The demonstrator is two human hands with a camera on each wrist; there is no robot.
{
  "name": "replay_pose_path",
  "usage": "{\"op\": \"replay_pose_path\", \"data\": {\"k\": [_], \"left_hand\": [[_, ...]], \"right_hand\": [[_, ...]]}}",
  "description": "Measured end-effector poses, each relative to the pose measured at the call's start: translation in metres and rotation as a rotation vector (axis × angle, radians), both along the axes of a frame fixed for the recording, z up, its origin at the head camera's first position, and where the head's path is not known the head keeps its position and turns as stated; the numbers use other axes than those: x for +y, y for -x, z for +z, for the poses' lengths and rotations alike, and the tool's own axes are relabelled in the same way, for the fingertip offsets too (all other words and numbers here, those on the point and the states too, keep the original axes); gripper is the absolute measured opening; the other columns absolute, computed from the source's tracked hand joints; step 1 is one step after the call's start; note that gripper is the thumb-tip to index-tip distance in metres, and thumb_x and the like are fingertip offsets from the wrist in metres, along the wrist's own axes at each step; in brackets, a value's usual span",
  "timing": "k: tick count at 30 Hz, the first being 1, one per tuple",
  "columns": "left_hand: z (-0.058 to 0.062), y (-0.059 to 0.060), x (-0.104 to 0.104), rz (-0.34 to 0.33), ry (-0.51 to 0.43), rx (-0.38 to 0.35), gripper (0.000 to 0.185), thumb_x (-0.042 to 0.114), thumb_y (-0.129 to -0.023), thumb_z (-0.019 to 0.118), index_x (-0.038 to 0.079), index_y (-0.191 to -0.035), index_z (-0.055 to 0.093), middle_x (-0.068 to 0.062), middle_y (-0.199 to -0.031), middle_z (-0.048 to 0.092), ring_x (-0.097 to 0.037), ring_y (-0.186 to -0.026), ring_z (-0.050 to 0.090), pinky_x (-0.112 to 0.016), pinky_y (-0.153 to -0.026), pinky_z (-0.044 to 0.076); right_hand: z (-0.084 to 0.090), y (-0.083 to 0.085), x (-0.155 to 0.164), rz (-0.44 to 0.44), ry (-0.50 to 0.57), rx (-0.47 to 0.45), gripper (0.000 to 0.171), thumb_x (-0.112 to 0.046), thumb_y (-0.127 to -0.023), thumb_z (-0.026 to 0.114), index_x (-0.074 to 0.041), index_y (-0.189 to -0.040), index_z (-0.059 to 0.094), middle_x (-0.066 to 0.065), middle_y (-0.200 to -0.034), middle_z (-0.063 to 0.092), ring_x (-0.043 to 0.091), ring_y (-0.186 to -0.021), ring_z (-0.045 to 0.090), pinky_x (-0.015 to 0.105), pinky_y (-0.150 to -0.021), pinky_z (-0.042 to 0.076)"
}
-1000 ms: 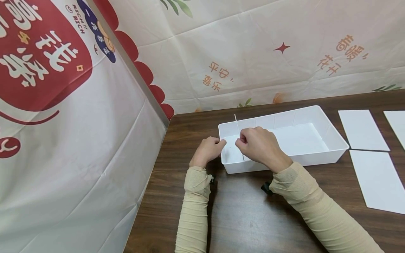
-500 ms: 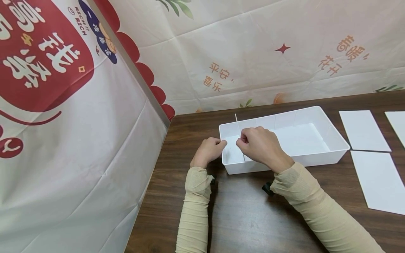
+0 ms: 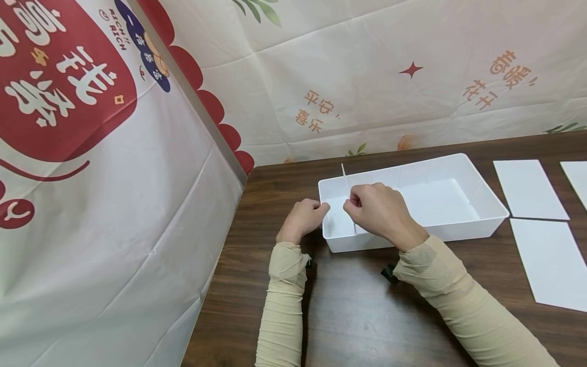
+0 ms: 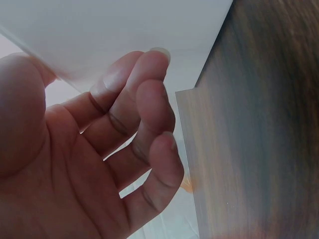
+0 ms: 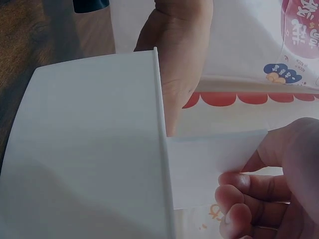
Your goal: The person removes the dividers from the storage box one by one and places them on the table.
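Observation:
A long white plastic box (image 3: 477, 230) sits on the dark wood table. My left hand (image 3: 300, 220) grips its left end wall, thumb over the rim and curled fingers (image 4: 154, 109) against the outside. Inside the box, close to that end, a thin white divider panel (image 5: 207, 167) stands upright across the width. My right hand (image 3: 379, 211) pinches the divider's upper edge between thumb and fingers, as the right wrist view shows. The divider sticks up above the box's rim there. From the head, only its thin edge shows, and the right hand covers the middle of it.
Flat white panels lie on the table right of the box: one at the back (image 3: 529, 188), one nearer (image 3: 548, 262), and another cut off by the frame's right side (image 3: 577, 178). Printed cloth (image 3: 367, 76) hangs behind the table and along its left side.

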State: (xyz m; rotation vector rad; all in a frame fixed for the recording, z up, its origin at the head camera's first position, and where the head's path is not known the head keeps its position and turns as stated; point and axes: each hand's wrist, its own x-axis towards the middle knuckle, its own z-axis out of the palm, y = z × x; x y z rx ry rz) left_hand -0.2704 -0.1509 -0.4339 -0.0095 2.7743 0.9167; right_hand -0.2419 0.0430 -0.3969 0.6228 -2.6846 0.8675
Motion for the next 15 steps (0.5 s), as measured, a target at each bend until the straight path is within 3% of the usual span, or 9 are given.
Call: {"op": "replay_pose_path", "data": {"k": [15], "left_hand": [[-0.0002, -0.0001, 0.0001, 0.005, -0.001, 0.006, 0.038, 0.037, -0.097, 0.046, 0.015, -0.074, 0.066, -0.001, -0.07, 0.061, -0.016, -0.066, 0.054, -0.031, -0.058, 0.04]], "right_hand": [[0.0023, -0.0002, 0.0006, -0.001, 0.002, -0.002, 0.024, -0.013, -0.084, 0.055, -0.014, -0.06, 0.053, -0.003, -0.052, 0.047, 0.015, -0.05, 0.044, 0.03, -0.046, 0.032]]}}
